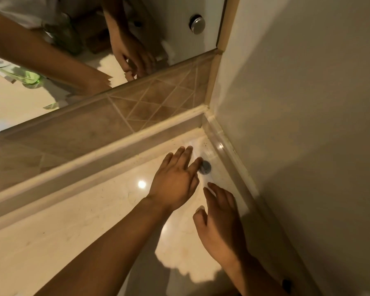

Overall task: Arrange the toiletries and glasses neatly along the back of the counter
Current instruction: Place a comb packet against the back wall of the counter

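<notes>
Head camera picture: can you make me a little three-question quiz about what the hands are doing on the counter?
1. True or false: both hands are empty.
2. What small thing lies on the counter at the left hand's fingertips? A) a round dark metal ring B) a toothbrush C) a comb
3. Fill in: the green glass bottle shows only in the ____.

Key:
1. True. The left hand and the right hand hold nothing, fingers spread.
2. A, the ring, near the corner.
3. mirror.
</notes>
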A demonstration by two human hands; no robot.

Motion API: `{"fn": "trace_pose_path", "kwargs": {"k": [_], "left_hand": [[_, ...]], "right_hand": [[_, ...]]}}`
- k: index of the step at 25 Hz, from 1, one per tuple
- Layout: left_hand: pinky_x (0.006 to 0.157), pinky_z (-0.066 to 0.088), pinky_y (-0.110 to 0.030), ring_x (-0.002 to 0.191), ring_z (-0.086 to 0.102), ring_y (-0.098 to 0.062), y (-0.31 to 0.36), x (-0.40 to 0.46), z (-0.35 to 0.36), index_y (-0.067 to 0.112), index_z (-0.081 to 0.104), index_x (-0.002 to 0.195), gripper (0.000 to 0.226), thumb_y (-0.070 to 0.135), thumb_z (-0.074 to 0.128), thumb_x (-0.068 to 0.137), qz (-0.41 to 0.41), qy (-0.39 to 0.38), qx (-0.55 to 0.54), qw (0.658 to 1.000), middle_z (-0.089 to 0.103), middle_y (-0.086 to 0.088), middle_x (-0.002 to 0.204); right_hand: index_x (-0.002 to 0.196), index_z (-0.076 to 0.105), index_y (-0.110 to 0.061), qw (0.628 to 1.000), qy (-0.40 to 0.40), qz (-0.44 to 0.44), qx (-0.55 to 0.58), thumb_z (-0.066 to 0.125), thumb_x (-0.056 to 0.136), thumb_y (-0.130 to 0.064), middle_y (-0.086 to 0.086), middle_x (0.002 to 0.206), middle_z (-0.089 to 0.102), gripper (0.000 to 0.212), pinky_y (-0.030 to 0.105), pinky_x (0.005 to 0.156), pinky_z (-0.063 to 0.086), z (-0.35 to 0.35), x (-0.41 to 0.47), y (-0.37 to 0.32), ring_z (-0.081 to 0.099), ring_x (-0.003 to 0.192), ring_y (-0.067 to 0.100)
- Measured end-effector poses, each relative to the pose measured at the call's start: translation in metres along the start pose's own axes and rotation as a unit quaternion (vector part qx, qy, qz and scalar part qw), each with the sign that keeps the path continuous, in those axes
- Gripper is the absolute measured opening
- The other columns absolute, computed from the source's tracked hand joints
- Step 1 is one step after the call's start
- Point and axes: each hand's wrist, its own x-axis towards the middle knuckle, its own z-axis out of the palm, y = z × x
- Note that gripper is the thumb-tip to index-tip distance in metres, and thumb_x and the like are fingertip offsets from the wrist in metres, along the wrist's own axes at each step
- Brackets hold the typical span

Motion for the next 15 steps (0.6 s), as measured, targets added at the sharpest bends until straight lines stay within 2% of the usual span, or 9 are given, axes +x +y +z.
{"fn": "trace_pose_path", "kwargs": {"k": [4, 10, 15], "left_hand": [[0.127, 0.011, -0.051, 0.157, 0.014, -0.033, 0.005, 0.013, 0.003, 0.032, 0.03, 0.157, 0.057, 0.05, 0.024, 0.104, 0.007, 0.0, 0.011, 1.0, 0.017, -0.008, 0.17], [0.126, 0.005, -0.053, 0.158, 0.001, -0.032, 0.01, 0.022, 0.006, 0.034, 0.019, 0.159, 0.066, 0.06, 0.023, 0.099, 0.019, -0.012, 0.016, 1.0, 0.006, -0.006, 0.172], [0.126, 0.004, -0.053, 0.158, 0.004, -0.031, 0.012, 0.023, 0.007, 0.031, 0.025, 0.158, 0.068, 0.061, 0.02, 0.097, 0.008, -0.005, 0.011, 1.0, 0.009, -0.007, 0.171]], "right_hand": [[0.141, 0.051, -0.02, 1.0, 0.0, 0.025, -0.018, 0.053, 0.093, -0.036, 0.0, 0.155, 0.042, 0.051, 0.034, 0.108, 0.038, -0.004, 0.006, 0.001, 0.037, 0.14, 0.02], [0.14, 0.053, -0.021, 1.0, 0.006, 0.028, -0.007, 0.055, 0.09, -0.033, 0.0, 0.153, 0.044, 0.052, 0.037, 0.107, 0.044, -0.007, 0.009, 0.002, 0.038, 0.138, 0.02], [0.139, 0.055, -0.021, 1.0, 0.002, 0.027, -0.009, 0.056, 0.09, -0.034, 0.0, 0.154, 0.043, 0.05, 0.036, 0.107, 0.042, -0.006, 0.01, 0.003, 0.037, 0.139, 0.02]]}}
